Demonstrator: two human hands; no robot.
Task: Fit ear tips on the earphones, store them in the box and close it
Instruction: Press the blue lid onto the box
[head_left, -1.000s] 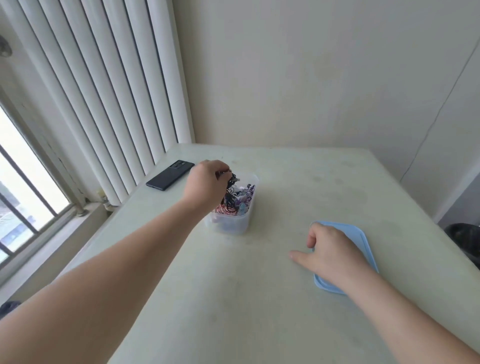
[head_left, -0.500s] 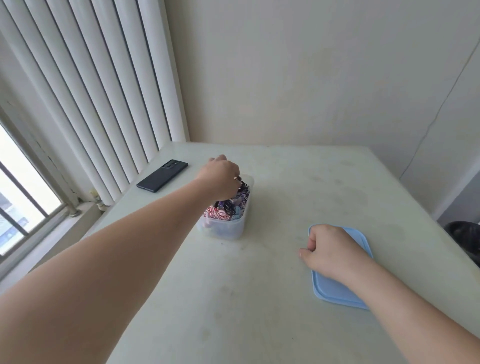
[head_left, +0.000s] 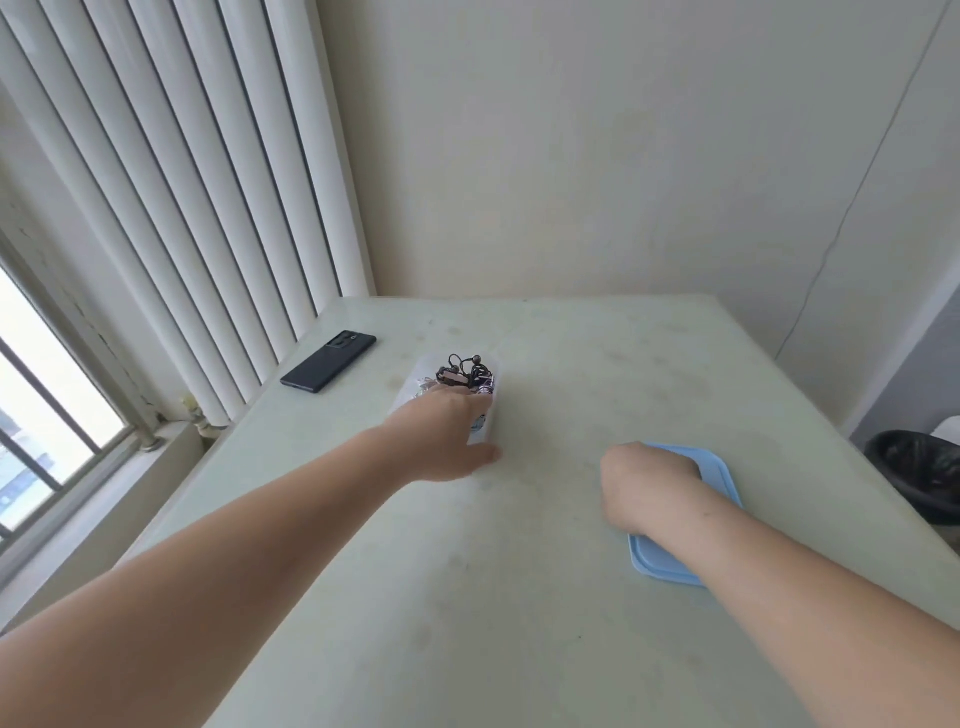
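Note:
A small clear plastic box (head_left: 411, 385) stands mid-table, filled with a tangle of dark and coloured earphones (head_left: 464, 372) that rises above its rim. My left hand (head_left: 440, 435) grips the near side of the box, fingers over the front rim and thumb down by its base. The blue lid (head_left: 719, 475) lies flat on the table to the right. On the lid's left end sits my right hand (head_left: 647, 480), its fingers curled at the edge; the fingertips are hidden.
A black phone (head_left: 329, 360) lies at the table's far left, near the white vertical blinds. A black bin (head_left: 922, 475) stands on the floor past the table's right edge. Walls close off the table's far side.
My left hand has come down from the earphone heap onto the near side of the box. My right hand has stayed curled on the lid.

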